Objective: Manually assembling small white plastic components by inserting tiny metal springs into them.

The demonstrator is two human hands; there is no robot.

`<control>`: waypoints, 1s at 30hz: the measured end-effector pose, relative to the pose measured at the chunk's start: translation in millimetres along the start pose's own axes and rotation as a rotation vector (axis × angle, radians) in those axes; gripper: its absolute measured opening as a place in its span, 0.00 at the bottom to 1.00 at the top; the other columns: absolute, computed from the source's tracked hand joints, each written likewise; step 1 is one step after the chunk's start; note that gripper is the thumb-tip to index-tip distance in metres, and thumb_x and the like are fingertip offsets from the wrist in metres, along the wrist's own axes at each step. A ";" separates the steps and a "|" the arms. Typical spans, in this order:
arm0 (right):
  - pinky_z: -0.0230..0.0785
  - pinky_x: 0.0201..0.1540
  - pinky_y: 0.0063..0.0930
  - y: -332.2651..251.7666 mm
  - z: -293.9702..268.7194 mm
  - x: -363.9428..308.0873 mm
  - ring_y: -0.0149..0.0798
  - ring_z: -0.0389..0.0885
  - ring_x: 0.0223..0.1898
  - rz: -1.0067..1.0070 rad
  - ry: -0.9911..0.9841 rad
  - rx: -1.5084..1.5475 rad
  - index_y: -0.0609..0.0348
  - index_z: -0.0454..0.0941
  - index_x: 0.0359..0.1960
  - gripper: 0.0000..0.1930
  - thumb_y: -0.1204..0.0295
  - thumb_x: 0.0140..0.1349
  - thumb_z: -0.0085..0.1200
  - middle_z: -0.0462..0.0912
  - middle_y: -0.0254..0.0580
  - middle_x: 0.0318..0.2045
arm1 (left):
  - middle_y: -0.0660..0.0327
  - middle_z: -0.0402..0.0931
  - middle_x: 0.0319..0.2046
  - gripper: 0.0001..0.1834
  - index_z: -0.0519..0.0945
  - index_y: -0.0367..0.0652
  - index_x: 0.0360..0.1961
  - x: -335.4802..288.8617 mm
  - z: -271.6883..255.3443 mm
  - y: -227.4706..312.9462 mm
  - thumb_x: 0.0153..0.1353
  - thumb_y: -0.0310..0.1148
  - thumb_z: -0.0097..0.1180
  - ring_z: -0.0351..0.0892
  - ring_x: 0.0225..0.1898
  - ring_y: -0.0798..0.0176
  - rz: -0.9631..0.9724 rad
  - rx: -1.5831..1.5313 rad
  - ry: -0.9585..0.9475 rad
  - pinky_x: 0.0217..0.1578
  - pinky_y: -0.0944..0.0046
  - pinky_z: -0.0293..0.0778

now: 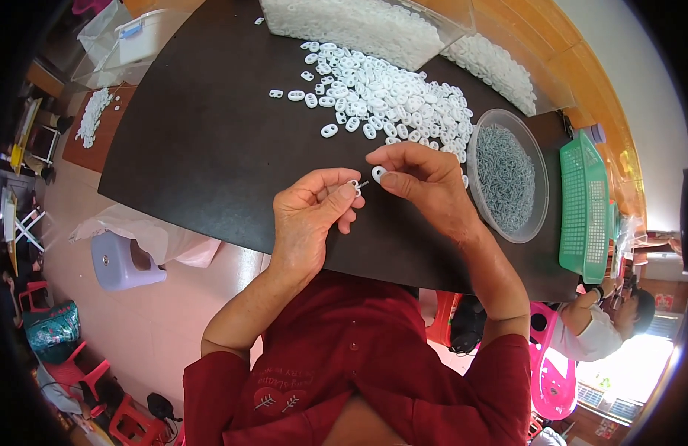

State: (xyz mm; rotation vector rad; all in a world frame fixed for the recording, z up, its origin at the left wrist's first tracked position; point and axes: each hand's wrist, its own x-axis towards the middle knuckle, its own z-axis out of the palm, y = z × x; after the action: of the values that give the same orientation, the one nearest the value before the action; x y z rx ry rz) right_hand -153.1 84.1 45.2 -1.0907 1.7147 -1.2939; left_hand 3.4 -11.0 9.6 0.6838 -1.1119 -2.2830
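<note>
My left hand [303, 219] is closed, pinching a small white plastic piece [356, 186] between thumb and fingers. A thin metal screw [364, 183] sticks out of that piece toward the right. Just across from it, my right hand [433, 182] grips a white oval two-hole piece [378, 174] by its edge. A small gap seems to lie between the screw's tip and this oval. Beyond both hands spreads a heap of similar white oval pieces [392, 93]. To the right of my right hand, grey metal screws [506, 178] fill a round clear tub [471, 160].
Clear bins [452, 44] of white pieces stand at the dark table's [203, 149] far edge. A green plastic basket [574, 204] lies at the right edge. Left of the table is a lilac stool [121, 271]. Another person [600, 323] is beyond the right side.
</note>
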 end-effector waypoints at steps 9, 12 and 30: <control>0.61 0.34 0.16 3.6 3.6 -5.2 0.20 0.67 0.30 -0.071 0.006 -0.112 0.57 0.82 0.40 0.10 0.79 0.55 0.57 0.75 0.27 0.28 | 0.58 0.78 0.27 0.06 0.77 0.33 0.37 0.3 -3.5 -3.6 0.60 0.25 0.55 0.74 0.23 0.74 -0.019 -0.020 -0.011 0.21 0.76 0.68; 0.60 0.33 0.17 2.2 6.7 -4.2 0.21 0.66 0.29 -0.086 0.010 -0.162 0.57 0.82 0.40 0.10 0.79 0.55 0.57 0.74 0.28 0.27 | 0.58 0.79 0.27 0.05 0.77 0.33 0.36 0.9 -3.7 -3.1 0.60 0.24 0.55 0.74 0.22 0.74 -0.017 -0.013 -0.012 0.21 0.76 0.68; 0.61 0.29 0.18 -3.8 17.5 -2.3 0.24 0.67 0.25 -0.233 0.016 -0.354 0.58 0.81 0.33 0.06 0.78 0.53 0.59 0.70 0.31 0.24 | 0.59 0.77 0.26 0.05 0.76 0.33 0.35 -0.8 -4.6 -6.4 0.60 0.24 0.54 0.73 0.23 0.74 0.009 -0.018 -0.014 0.22 0.76 0.68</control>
State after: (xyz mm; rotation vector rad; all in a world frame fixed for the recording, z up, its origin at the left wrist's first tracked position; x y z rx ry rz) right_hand -135.7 79.4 44.7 -1.5245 1.9210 -1.1610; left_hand 5.6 -9.6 2.1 0.6548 -1.0970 -2.2909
